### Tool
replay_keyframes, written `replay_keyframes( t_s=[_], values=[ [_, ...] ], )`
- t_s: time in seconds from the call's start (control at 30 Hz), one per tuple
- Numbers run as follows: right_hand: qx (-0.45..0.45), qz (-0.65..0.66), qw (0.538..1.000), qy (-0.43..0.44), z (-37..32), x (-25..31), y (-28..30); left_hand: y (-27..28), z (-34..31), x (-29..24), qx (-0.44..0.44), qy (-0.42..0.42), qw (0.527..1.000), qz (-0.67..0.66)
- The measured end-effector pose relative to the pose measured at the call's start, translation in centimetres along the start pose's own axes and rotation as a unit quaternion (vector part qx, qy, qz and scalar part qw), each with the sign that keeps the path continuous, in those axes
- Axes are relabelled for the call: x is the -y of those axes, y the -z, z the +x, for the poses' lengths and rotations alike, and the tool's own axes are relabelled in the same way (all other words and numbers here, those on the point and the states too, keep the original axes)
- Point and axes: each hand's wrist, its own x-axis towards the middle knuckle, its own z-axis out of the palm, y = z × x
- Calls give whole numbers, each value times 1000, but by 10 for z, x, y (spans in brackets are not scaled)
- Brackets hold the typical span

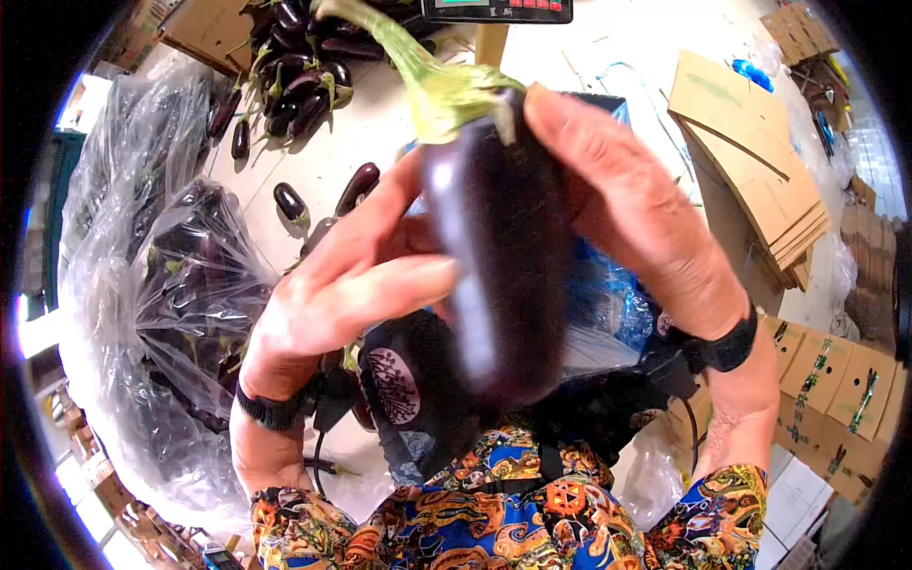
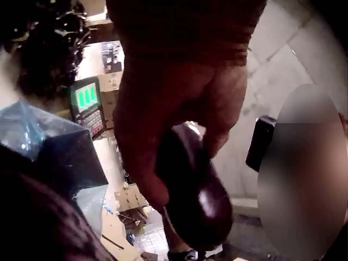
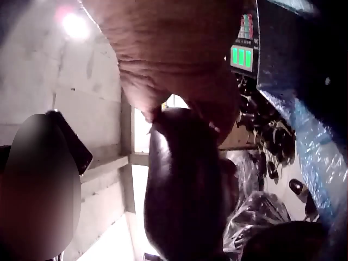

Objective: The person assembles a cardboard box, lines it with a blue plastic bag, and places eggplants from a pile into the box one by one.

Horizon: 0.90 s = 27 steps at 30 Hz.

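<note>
A large dark purple eggplant [image 1: 499,247] with a green cap and long stem is held up close to the head camera, its stem end at the top. My right hand [image 1: 646,199] grips it near the cap, one digit lying beside the cap. On the other side my left hand [image 1: 351,285] holds it, some fingers hidden behind it. In the left wrist view, the left hand [image 2: 174,109] has fingers on both sides of the eggplant [image 2: 196,196]. The right wrist view has the right hand [image 3: 179,65] around the upper part of the eggplant [image 3: 185,185].
Many eggplants [image 1: 304,85] are piled at the back left, with a loose eggplant [image 1: 290,201] nearer. Clear plastic bags [image 1: 142,313] of eggplants stand at left. A digital scale [image 1: 499,9] is at the back. Blue plastic [image 1: 608,294] lies behind the hands; flat cardboard [image 1: 750,161] leans at right.
</note>
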Motion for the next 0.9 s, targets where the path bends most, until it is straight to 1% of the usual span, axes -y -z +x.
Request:
replay_keyframes(
  t_s=[0.03, 0.07, 0.1, 0.13, 0.2, 0.23, 0.33, 0.37, 0.47, 0.5, 0.53, 0.6, 0.63, 0.67, 0.73, 0.8, 0.83, 0.87, 0.9],
  values=[
    [-20, -100, 993, 59, 1, 0, 11, 0, 8, -4, 9, 18, 998, 67],
    [-17, -130, 991, 31, -6, 2, 17, 0, 13, -5, -3, 26, 995, 96],
    [-41, -201, 978, 32, -13, -11, 28, 5, 13, 0, -18, 9, 995, 94],
    [-64, -272, 960, 30, -19, -29, 41, 12, 12, 6, -20, 16, 995, 98],
    [-82, -275, 955, -75, -30, -43, 52, 30, 5, 21, -25, 35, 994, 103],
    [-101, -261, 956, -90, -34, -63, 63, 39, 1, 34, -42, 56, 991, 116],
    [-105, -400, 900, -138, -34, -92, 87, 71, -20, 77, -110, 95, 977, 158],
    [-100, -450, 878, -131, -33, -101, 92, 80, -31, 92, -135, 109, 975, 138],
    [-83, -555, 802, -205, -28, -118, 87, 107, -77, 160, -216, 154, 963, 55],
    [-84, -574, 788, -207, -27, -137, 95, 114, -95, 186, -252, 174, 951, 31],
    [-92, -615, 732, -278, -19, -146, 97, 122, -114, 214, -295, 194, 936, 8],
    [-79, -631, 719, -279, -14, -170, 115, 136, -164, 269, -356, 212, 909, -33],
    [-66, -643, 708, -283, -10, -174, 119, 135, -185, 279, -390, 247, 886, -38],
    [-54, -655, 697, -287, -7, -174, 121, 139, -214, 305, -425, 247, 870, -40],
    [-35, -643, 726, -242, -7, -170, 124, 135, -262, 338, -509, 264, 818, -39],
    [4, -658, 711, -247, -10, -160, 115, 136, -311, 402, -528, 307, 792, 5],
    [-11, -676, 703, -224, -12, -163, 115, 137, -334, 450, -494, 314, 799, 134],
    [-7, -686, 689, -233, -10, -162, 114, 124, -321, 436, -499, 367, 767, 165],
    [-5, -696, 676, -243, -8, -159, 112, 112, -316, 448, -501, 333, 758, 251]
  ],
)
